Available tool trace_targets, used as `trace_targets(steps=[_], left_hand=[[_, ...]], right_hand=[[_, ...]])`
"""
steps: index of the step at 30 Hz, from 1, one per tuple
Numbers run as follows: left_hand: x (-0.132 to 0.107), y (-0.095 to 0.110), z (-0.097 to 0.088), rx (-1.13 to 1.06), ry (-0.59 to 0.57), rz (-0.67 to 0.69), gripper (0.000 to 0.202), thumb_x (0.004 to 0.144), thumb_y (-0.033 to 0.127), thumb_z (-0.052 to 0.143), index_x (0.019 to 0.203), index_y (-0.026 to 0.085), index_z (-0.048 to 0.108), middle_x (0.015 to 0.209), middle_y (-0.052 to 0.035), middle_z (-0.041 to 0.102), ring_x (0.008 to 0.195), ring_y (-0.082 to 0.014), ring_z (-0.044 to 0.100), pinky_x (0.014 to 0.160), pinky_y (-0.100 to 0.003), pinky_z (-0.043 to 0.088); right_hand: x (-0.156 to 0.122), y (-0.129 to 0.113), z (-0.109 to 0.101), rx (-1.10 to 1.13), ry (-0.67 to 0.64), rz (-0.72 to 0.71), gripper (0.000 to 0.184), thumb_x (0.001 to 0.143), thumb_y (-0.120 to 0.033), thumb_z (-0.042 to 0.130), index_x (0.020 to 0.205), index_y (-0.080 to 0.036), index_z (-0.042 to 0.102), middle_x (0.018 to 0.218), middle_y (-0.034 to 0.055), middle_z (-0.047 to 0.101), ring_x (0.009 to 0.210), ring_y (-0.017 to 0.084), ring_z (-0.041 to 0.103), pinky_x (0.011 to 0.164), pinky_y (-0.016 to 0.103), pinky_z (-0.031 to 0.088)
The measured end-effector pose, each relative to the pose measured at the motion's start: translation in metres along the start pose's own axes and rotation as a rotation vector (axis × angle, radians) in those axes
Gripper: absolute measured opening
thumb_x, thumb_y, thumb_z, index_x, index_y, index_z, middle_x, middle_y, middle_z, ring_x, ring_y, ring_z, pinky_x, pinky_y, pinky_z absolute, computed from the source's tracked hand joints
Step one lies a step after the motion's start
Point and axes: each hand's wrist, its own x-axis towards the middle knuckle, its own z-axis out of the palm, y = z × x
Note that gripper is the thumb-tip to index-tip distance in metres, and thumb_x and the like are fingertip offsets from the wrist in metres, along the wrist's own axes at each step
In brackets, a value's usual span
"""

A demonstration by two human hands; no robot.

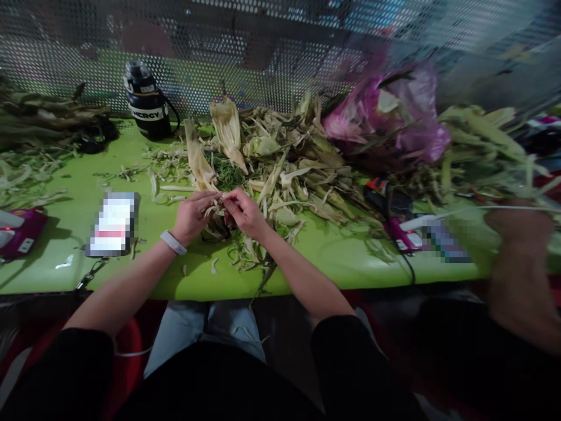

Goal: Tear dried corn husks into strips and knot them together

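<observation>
My left hand, with a white band on the wrist, and my right hand meet over the green table. Both pinch a pale corn husk strip between their fingertips. Just behind them lies a big pile of corn husks, with two upright husk leaves at its left edge. Loose husk scraps lie under my right wrist.
A black bottle stands at the back left before a perforated metal screen. A phone lies left of my hands, a magenta device at far left. A pink plastic bag sits back right. Another person's forearm reaches in at right.
</observation>
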Motion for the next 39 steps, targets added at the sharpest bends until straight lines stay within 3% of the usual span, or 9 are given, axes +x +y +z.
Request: trace_targets(steps=[5,12,17,25,32,39], left_hand=[[0.002,0.003,0.0,0.032,0.054,-0.003,0.026,0.087,0.022,0.059,0.109,0.019,0.073,0.113,-0.0114,0.073,0.101,-0.022,0.069,0.09,-0.037,0.055],[0.005,0.004,-0.002,0.121,0.018,0.069,0.024,0.092,0.03,0.054,0.1,0.02,0.074,0.103,-0.0098,0.074,0.092,-0.0201,0.067,0.083,-0.035,0.054],[0.006,-0.002,-0.002,0.088,0.038,0.088,0.019,0.089,0.029,0.058,0.097,0.02,0.073,0.1,-0.0101,0.071,0.09,-0.0201,0.065,0.078,-0.034,0.053],[0.007,0.004,0.0,0.106,0.032,0.042,0.024,0.089,0.034,0.058,0.106,0.022,0.071,0.101,-0.0082,0.068,0.09,-0.0181,0.062,0.076,-0.03,0.051],[0.005,-0.002,-0.003,0.181,-0.007,0.086,0.02,0.09,0.03,0.057,0.099,0.025,0.074,0.101,-0.0071,0.069,0.09,-0.0205,0.06,0.08,-0.036,0.049],[0.003,-0.005,-0.004,0.131,0.038,0.159,0.016,0.088,0.032,0.061,0.092,0.025,0.075,0.097,-0.0079,0.071,0.088,-0.0216,0.062,0.079,-0.039,0.049]], right_hand=[[0.003,0.001,0.001,0.203,0.111,0.114,0.041,0.085,-0.065,0.056,0.093,-0.026,0.045,0.053,-0.0085,0.05,0.035,0.008,0.041,0.036,0.021,0.03],[0.012,0.003,-0.001,0.329,0.149,0.205,0.051,0.069,-0.068,0.07,0.08,-0.022,0.049,0.046,-0.0115,0.036,0.036,0.004,0.027,0.036,0.02,0.016],[0.012,0.001,0.001,0.389,0.163,0.258,0.053,0.062,-0.066,0.076,0.077,-0.021,0.051,0.046,-0.0111,0.037,0.036,0.004,0.025,0.035,0.021,0.015],[0.013,0.002,0.001,0.372,0.19,0.272,0.047,0.064,-0.059,0.077,0.083,-0.021,0.056,0.049,-0.01,0.043,0.037,0.004,0.026,0.035,0.022,0.015],[0.01,0.0,0.006,0.46,0.069,0.357,0.038,0.072,-0.051,0.072,0.088,-0.019,0.06,0.038,-0.0137,0.032,0.031,0.004,0.021,0.033,0.021,0.014],[0.008,-0.007,0.0,0.672,-0.067,0.461,0.022,0.078,-0.038,0.067,0.085,-0.018,0.061,0.032,-0.0142,0.031,0.028,0.004,0.018,0.032,0.018,0.019]])
